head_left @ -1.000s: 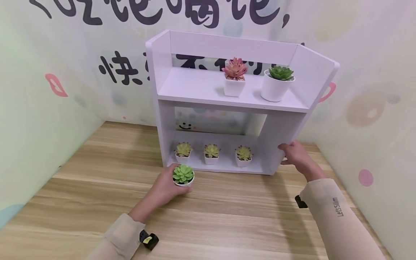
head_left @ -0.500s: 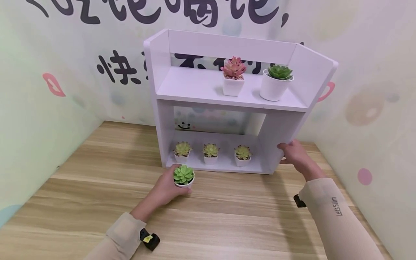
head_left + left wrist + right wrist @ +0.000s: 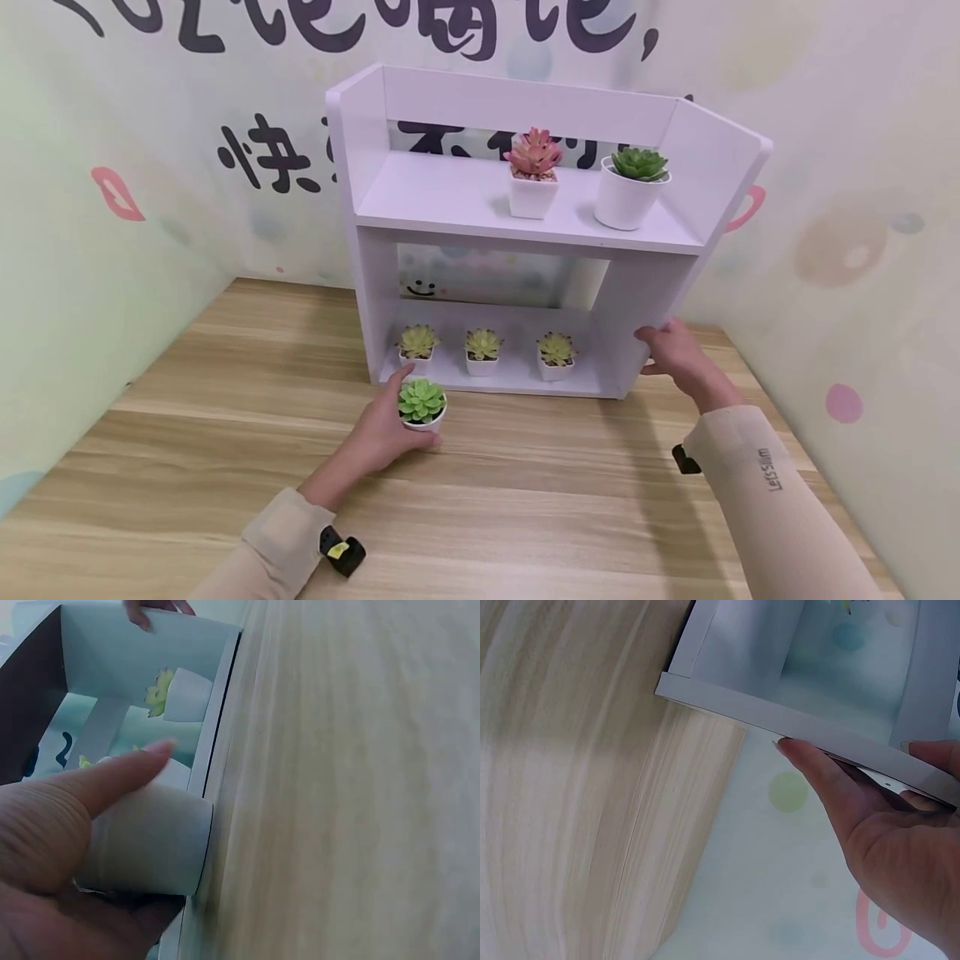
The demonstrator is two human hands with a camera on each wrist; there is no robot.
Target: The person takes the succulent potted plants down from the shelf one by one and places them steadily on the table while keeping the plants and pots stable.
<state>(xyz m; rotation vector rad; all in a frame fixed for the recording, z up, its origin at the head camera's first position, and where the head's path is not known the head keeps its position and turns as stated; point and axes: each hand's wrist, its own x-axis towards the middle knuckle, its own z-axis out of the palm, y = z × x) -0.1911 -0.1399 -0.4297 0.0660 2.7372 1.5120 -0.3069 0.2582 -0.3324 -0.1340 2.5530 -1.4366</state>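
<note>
A small bright-green potted succulent in a round white pot is at the front left corner of a white two-tier shelf. My left hand curves around that pot, its thumb along the near side and the index finger raised off toward the shelf. In the left wrist view the pot's side lies between thumb and fingers; the fingertips beyond are hidden. My right hand holds the shelf's right side panel. Seen from the right wrist, the thumb is on one face of the panel and the fingers on the other.
Three yellow-green succulents, the left, middle and right, stand on the lower tier. Above them are a pink succulent and a dark-green one. Wood-grain table; walls enclose the back and sides.
My left index finger has straightened away from the pot toward the shelf. The pot and my right hand keep their places; the whole view has shifted slightly.
</note>
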